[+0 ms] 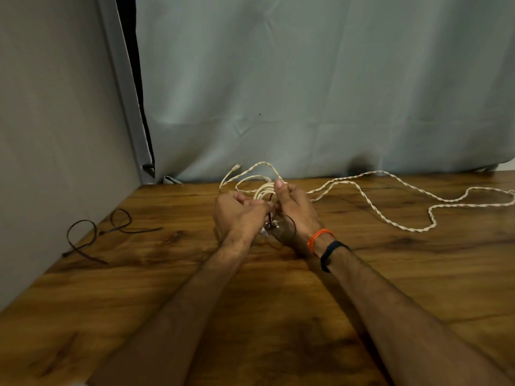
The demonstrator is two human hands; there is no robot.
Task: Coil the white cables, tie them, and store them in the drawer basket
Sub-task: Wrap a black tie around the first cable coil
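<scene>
While we hold the bundle at the far middle of the wooden table [167, 288], the task reads as partly done:

Spare ties: two dark cable ties [94, 235] lie unused, well to the left of the coil, near the table's left edge.

Left hand: our left hand [237, 215], just left of the coil, has its fingers curled, pinching a dark tie [269, 215] at the coil; we cannot tell whether that tie is fastened.

Coil: the white coil [263, 190] sits gathered between both hands, with a short loose end [237, 168] rising behind it.

Right hand: our right hand [292, 207] grips the coil from the right, thumb up.

Loose cable: a long twisted white length [390, 218] trails right of the coil, uncoiled.

Left to do: we judge that tying, coiling the rest, and storing remain; no drawer basket is in view.
</scene>
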